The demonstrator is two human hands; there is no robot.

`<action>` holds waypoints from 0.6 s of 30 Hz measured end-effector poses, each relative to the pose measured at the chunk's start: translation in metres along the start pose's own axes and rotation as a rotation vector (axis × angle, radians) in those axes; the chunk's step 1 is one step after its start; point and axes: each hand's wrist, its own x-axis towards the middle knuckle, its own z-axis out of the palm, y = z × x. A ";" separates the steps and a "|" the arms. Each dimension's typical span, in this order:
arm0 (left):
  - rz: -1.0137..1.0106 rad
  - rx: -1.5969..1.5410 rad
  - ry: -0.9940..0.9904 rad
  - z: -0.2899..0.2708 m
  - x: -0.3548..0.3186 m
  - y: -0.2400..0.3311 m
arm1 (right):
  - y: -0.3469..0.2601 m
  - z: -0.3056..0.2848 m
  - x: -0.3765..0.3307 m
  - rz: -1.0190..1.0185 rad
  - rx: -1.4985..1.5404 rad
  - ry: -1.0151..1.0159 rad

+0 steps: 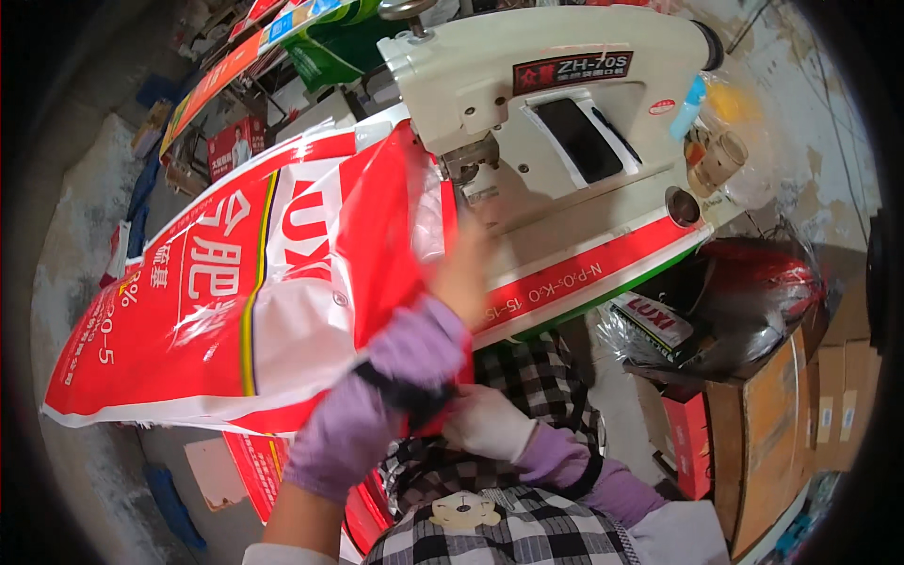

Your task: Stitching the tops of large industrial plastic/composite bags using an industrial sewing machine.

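A large red and white printed bag [311, 273] lies across the left and middle, its right edge by the needle area of a cream industrial sewing machine [452, 104]. My left hand [463, 268] is bare and smeared by motion, over the bag's right edge beside the machine bed; its fingers cannot be made out. A purple sleeve with a black strap covers that forearm, which crosses in front of the bag. Lower down, my right hand [492, 424] in a white glove is closed at the bag's near red edge, its fingertips partly hidden.
A black phone [574, 139] and a pen [617, 135] lie on the machine. A round metal cup [683, 206] sits at its right end. Right of my lap stand a wooden box [767, 443] and plastic-wrapped packages [650, 325]. A red carton [235, 146] stands behind the bag.
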 end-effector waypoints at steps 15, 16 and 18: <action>-0.250 0.215 0.077 -0.015 0.043 0.015 | -0.025 -0.045 0.006 0.365 0.396 0.349; -0.381 0.270 0.110 -0.009 0.045 0.026 | -0.027 -0.048 0.010 0.335 0.373 0.341; -0.414 0.318 0.103 0.002 0.046 0.040 | -0.028 -0.052 0.010 0.329 0.341 0.341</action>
